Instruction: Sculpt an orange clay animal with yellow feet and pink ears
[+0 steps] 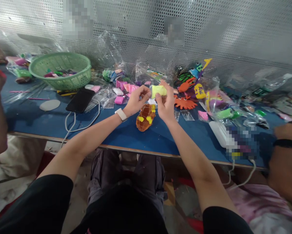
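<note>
yellow clay block (pixel 159 91), between both hands' grip

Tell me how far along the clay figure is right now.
Done: a brown figure with yellow patches stands on the blue table. In hand: both the left hand and right hand hold a yellow-green clay block above it, fingers pinching its ends. Left: that block looks whole, so nothing from it appears added yet; more clay packets lie behind.

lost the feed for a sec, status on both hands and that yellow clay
Both hands, left and right, gripping the yellow clay pack. Brown clay figure below on blue table. Nothing obstructing.
</note>
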A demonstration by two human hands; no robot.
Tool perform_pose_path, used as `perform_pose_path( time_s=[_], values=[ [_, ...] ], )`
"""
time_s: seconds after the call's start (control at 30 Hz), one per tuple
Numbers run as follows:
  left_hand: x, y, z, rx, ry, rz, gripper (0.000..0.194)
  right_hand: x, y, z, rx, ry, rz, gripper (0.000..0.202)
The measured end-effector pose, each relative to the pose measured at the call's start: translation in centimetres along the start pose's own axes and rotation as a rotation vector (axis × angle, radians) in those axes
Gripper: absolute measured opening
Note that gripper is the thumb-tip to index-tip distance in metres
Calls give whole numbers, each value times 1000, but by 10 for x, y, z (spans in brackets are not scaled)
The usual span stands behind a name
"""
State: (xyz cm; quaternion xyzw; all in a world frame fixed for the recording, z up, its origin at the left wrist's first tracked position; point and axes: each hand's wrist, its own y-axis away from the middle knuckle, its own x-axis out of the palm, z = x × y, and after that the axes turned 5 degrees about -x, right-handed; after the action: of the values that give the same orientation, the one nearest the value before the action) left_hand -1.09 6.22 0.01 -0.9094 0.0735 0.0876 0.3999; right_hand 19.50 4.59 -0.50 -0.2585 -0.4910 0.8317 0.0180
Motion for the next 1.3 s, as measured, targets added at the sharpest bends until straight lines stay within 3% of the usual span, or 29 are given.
perform_pose_path(
  time_s=[0.1,0.3,0.43,0.53,0.67,0.93,1.1,1.3],
  values=[
    [0,0,0,1,7,6,13,2,0,8,22,-69,-79,64],
    [4,1,-1,34,-16,17,12,5,1,8,23,-19,-71,69],
    [3,2,-7,56,-124,-39,12,3,-1,10,35,26,-216,79],
    [2,5,-9,138,-227,-72,12,-3,-4,18,24,104,-288,59],
    [2,8,-5,264,-391,-46,12,-4,-6,32,-22,24,-195,40],
    [-1,11,2,327,-577,26,28,4,-7,30,207,-236,-172,60],
    [-4,17,-1,387,-656,3,34,-1,-7,28,216,-261,-81,60],
    [-5,16,0,391,-661,37,28,1,-7,25,264,-287,-93,59]
  ],
)
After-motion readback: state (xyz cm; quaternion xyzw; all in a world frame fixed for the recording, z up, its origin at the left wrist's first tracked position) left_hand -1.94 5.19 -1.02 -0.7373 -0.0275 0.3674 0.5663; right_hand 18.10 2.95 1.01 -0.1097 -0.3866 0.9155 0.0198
